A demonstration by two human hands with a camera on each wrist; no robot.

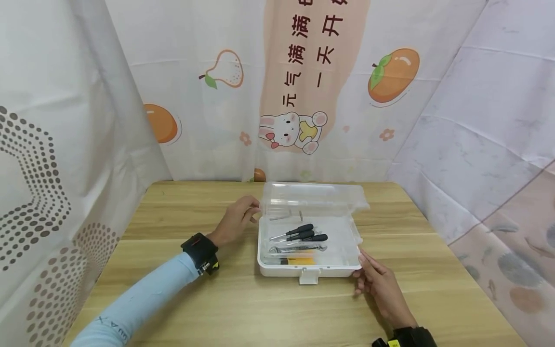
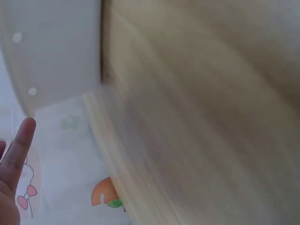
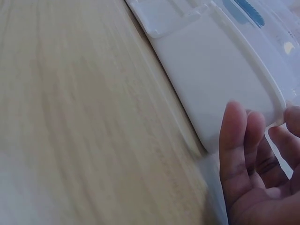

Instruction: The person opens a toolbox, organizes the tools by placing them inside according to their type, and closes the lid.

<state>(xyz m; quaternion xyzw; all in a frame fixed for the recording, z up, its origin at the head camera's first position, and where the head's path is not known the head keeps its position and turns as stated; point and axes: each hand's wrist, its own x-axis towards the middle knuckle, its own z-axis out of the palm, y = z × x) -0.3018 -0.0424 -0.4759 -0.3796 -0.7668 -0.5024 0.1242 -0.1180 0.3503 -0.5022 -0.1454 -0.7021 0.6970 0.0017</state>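
Observation:
A white toolbox with a clear lid raised at its back sits on the table. Inside lie several black-handled screwdrivers, a wrench and a yellow-handled tool. My left hand is at the box's back left corner by the lid; one straight finger reaches that edge in the left wrist view, and its thumb's contact is hidden. With thumb and forefinger, my right hand pinches the rim at the front right corner, its other fingers raised alongside.
The wood-grain table ends at a printed curtain behind the box. More cloth hangs at the left and right. A white latch hangs on the box's front. Bent metal rods lie at the box's back.

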